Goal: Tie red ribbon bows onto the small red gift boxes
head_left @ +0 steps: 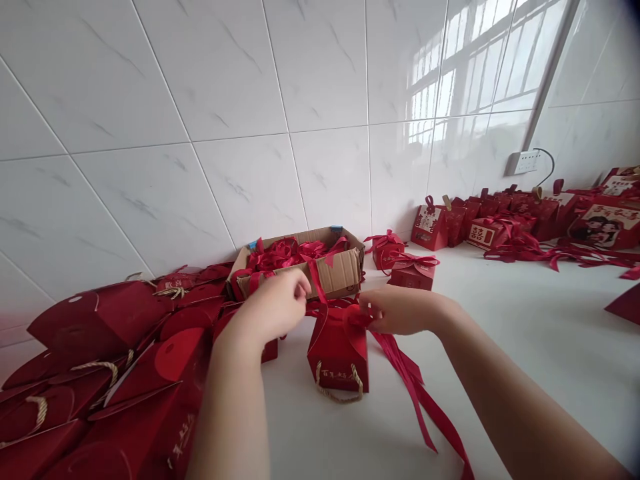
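Head view: white tabletop (525,287), back edge against a tiled wall (330,73). Gift box (333,347), small and red, stands upright mid-tabletop, clear of the back edge, rope handle (343,401) drooping on its front under gold lettering. Right hand (400,310) is at the box's top right, thumb and fingers pinching red ribbon (404,372) there; long ribbon tails trail from that side toward the tabletop's front edge. Left hand (283,297) hangs up and left of the gift box, in front of the carton, fingers curled in, right beside a ribbon strip running down from the carton to the gift box; can't tell if they grip it. Cardboard carton (346,272), full of red ribbon, sits near the back edge behind the gift box. Larger red boxes (110,317) pile up over the tabletop's left part, some with rope handles. Two small bow-tied boxes (413,275) right of the carton, near the back edge. More small red boxes (430,227) line up toward the far right corner, loose ribbons (545,255) in front, wall socket (525,162) above. Part of another red box (625,303) at the right.
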Demonstrator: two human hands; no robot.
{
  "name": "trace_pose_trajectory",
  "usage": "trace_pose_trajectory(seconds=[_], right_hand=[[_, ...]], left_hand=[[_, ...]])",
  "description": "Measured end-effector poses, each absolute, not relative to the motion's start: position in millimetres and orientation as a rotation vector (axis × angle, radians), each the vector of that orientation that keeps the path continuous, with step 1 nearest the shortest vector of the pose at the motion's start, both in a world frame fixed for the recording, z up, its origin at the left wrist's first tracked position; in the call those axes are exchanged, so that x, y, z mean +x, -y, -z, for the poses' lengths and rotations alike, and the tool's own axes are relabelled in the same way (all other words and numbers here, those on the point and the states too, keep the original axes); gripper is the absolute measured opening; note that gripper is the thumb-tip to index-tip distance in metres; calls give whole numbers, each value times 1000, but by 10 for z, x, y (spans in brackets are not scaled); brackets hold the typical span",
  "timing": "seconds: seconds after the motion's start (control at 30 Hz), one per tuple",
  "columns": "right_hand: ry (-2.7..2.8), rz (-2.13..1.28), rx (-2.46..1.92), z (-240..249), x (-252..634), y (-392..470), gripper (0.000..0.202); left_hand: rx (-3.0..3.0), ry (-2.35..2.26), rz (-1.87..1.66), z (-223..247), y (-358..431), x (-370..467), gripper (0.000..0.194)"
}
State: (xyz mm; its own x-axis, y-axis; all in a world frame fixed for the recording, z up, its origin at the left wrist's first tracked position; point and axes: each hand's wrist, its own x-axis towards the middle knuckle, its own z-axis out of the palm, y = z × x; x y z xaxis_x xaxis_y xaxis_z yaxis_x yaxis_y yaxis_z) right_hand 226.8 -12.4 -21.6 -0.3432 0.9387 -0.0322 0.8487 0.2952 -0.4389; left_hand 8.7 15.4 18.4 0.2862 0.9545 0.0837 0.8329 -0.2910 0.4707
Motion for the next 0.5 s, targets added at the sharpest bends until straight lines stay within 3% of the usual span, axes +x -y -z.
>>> trace_pose_trajectory(seconds=[0.07, 0.13, 0.5], right_hand=[[2395, -553, -1700, 184, 2284, 104, 9], [2421, -548, -1709, 180, 2302, 82, 10], [2380, -533, -1712, 174, 2291, 82, 25]], left_hand=[[2200, -1617, -85, -110, -225, 102, 21], [2204, -1588, 57, -79, -268, 125, 21], [2213, -1513, 61, -101, -298, 98, 30]])
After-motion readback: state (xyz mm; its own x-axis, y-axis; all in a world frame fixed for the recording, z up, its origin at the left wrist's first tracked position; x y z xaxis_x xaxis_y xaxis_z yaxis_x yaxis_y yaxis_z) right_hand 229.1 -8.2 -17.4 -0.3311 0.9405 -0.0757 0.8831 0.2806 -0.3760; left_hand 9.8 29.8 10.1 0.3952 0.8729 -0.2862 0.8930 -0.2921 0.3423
